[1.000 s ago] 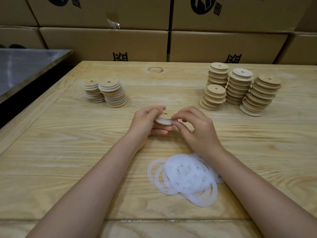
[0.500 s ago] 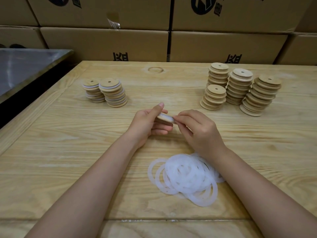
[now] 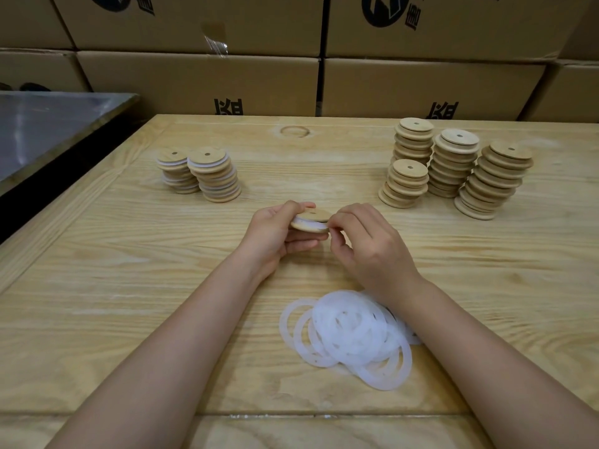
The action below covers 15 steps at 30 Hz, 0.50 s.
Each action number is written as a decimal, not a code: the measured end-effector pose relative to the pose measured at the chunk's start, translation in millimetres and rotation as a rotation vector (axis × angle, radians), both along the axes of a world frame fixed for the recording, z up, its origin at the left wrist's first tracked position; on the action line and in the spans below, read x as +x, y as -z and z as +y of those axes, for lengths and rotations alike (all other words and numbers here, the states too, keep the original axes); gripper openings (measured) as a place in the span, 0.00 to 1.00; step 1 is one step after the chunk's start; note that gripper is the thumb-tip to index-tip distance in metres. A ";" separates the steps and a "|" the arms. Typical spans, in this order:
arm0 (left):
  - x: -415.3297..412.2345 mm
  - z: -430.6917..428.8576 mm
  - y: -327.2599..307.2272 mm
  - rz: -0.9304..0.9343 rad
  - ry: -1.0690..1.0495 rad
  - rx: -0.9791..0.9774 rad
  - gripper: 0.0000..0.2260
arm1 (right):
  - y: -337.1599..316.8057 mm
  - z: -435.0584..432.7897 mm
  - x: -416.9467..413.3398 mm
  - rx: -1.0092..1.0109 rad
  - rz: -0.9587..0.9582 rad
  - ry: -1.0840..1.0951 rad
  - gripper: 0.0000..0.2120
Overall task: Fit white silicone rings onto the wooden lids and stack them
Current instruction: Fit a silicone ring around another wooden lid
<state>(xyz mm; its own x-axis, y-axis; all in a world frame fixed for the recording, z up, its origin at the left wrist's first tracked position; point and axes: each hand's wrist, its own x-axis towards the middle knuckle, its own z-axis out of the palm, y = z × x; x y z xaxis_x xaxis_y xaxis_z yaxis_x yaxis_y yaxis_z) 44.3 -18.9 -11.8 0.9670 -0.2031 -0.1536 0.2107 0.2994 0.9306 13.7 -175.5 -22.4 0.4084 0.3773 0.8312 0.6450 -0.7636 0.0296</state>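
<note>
Holding a lid (image 3: 313, 217) by its rim, the left grip (image 3: 275, 234) curls round it while the right grip (image 3: 369, 247) pinches the white ring (image 3: 308, 225) at its edge. Loose rings (image 3: 350, 335) lie on the worktop (image 3: 129, 286) just under the right wrist. Boxes (image 3: 201, 82) beyond both grips bear black characters, half hidden and unreadable, and their round logos are cut off.

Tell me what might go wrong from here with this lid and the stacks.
1. The ring shows only along the near edge of the lid gripped by the left hand and right hand. The far side is hidden and, if unseated, may slip off.
2. The right forearm lies over the ring pile and may drag rings away.
3. The rightmost stack looks staggered and could topple when a lid is taken.
</note>
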 end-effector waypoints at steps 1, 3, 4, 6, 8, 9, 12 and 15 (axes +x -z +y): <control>0.1 0.3 0.0 0.000 -0.001 0.001 0.09 | 0.0 -0.3 -0.1 0.002 0.008 -0.004 0.04; 0.7 0.8 0.0 -0.002 -0.001 0.008 0.09 | 0.4 -0.3 -0.5 0.003 0.008 -0.006 0.05; 0.9 1.3 -0.1 -0.005 0.003 0.014 0.10 | 0.7 -0.1 -0.7 0.003 0.000 -0.006 0.04; 1.3 2.0 -0.5 -0.010 0.016 0.030 0.10 | 1.0 -0.4 -1.1 0.007 -0.019 -0.006 0.04; 1.6 1.7 -0.8 -0.016 0.032 0.059 0.10 | 0.9 -2.3 -0.6 0.015 -0.039 -0.006 0.03; 1.5 1.6 -0.9 -0.017 0.040 0.071 0.10 | 0.9 -3.5 -0.1 0.017 -0.047 -0.004 0.03; 1.9 2.1 -1.1 0.004 0.052 0.041 0.10 | 0.9 -5.5 2.0 0.023 -0.049 -0.003 0.03; 2.7 3.6 -0.6 0.014 0.060 0.021 0.10 | 1.0 -7.1 2.9 0.028 -0.040 -0.003 0.03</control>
<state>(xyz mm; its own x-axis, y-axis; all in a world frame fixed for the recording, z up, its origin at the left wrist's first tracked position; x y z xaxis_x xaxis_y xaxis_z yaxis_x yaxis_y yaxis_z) 47.0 -15.3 -11.3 0.9510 -0.2573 -0.1716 0.2405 0.2662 0.9335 16.6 -182.6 -23.3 0.3736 0.3552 0.8569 0.6463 -0.7623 0.0342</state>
